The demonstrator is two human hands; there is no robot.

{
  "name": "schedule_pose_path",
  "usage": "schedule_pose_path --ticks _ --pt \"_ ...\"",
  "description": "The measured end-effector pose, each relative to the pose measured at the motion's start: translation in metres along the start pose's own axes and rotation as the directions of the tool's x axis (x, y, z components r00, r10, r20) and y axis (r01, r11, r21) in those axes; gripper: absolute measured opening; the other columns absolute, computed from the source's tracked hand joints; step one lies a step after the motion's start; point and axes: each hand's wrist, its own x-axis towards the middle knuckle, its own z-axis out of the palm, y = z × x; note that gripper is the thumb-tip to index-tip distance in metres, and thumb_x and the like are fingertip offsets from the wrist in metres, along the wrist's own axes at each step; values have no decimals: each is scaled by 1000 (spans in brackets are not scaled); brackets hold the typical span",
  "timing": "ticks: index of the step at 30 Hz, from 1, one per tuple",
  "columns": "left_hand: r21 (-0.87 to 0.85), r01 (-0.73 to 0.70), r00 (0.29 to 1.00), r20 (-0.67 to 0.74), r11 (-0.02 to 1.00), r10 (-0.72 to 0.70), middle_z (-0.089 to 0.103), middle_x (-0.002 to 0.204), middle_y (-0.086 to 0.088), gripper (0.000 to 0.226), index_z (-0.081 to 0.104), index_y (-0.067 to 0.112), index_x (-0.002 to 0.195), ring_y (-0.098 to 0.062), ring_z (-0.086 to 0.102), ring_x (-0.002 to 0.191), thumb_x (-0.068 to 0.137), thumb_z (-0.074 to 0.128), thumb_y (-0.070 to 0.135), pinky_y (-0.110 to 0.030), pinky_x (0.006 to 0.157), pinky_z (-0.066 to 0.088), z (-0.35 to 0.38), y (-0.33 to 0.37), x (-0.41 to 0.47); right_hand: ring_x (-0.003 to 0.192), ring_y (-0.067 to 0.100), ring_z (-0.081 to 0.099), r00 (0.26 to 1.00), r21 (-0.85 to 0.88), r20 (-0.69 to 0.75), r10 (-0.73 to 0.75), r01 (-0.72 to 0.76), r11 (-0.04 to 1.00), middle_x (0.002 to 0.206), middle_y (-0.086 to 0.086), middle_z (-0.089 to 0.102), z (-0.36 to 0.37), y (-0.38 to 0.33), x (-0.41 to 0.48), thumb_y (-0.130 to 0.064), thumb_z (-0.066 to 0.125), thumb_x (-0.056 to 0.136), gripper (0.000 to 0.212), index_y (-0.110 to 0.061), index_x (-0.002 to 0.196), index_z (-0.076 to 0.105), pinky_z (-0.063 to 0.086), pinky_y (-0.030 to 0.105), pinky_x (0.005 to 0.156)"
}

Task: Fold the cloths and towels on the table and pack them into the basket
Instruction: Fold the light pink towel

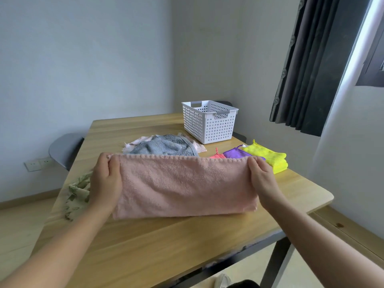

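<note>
A pink towel (185, 187) is stretched between my hands above the middle of the wooden table (166, 242), its lower edge resting on the tabletop. My left hand (105, 179) grips its upper left corner and my right hand (262, 177) grips its upper right corner. Behind it lies a crumpled grey-blue towel (162, 147) on a pale pink cloth (135, 143). To the right are a small coral cloth (217, 155), a purple cloth (236, 153) and a folded yellow cloth (268, 155). A white perforated basket (209, 121) stands at the far right of the table; nothing shows inside it.
A leaf-patterned cloth (78, 194) hangs over the table's left edge. A grey chair (64, 149) stands beside the table at the left, another behind the basket. A dark curtain (307, 65) hangs at the right. The table's front right corner is close to my right arm.
</note>
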Motion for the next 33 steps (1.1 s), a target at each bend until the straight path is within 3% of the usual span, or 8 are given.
schedule_pose_path --ticks 2,4,7,12,16,22,27,33 --pt "43 -28 996 -85 999 32 42 63 -4 27 41 4 79 -16 37 58 101 36 18 -35 56 21 6 9 -2 64 10 40 977 -121 -124 -171 156 980 67 -4 46 11 -7 -4 -18 38 100 30 -8 74 47 32 17 59" --pt "60 -41 987 -156 997 50 42 61 -3 27 42 4 78 -20 36 57 100 37 17 -36 57 13 8 11 3 60 9 39 945 -176 -190 -266 234 956 64 -5 45 12 -13 -3 -20 36 100 31 -17 70 41 32 23 57" --pt "81 -26 977 -207 996 42 48 70 -8 22 48 2 84 -25 40 67 100 38 14 -32 61 21 4 4 10 60 12 40 932 -261 -223 -285 225 939 63 -7 47 2 -11 5 -21 37 100 33 -23 67 39 29 34 57" --pt "102 0 986 -169 995 17 48 72 -10 24 48 3 81 -25 42 70 100 38 14 -33 60 21 2 -1 6 63 17 41 939 -297 -227 -260 188 936 64 -6 48 -5 -3 5 -19 37 100 35 -23 65 39 30 30 55" --pt "108 39 991 -130 993 -25 51 75 -9 27 49 5 82 -25 44 73 100 38 21 -33 63 26 -13 2 4 60 8 40 955 -323 -153 -256 196 926 62 -6 46 -14 -13 -1 -15 39 99 37 -22 62 39 30 13 51" --pt "-13 126 992 -26 992 -126 46 68 -9 35 51 -4 81 -20 41 58 100 40 24 -30 55 33 -43 -5 -11 58 14 34 990 -323 55 -131 142 936 62 2 43 -31 -17 -11 -17 46 98 33 -2 68 51 26 23 48" --pt "312 210 968 66 927 -241 51 71 -15 35 51 0 75 -34 52 80 99 36 21 -35 64 31 -19 -43 0 62 18 41 992 -517 125 -33 94 851 61 1 48 3 13 -2 -14 43 97 38 -12 59 42 27 33 54" --pt "590 174 954 97 788 -284 55 76 -15 36 43 9 75 -32 52 73 101 30 32 -39 66 43 16 -95 1 73 28 44 993 -767 120 -15 102 633 83 11 58 35 58 -5 -24 31 99 22 -15 81 41 32 34 63"
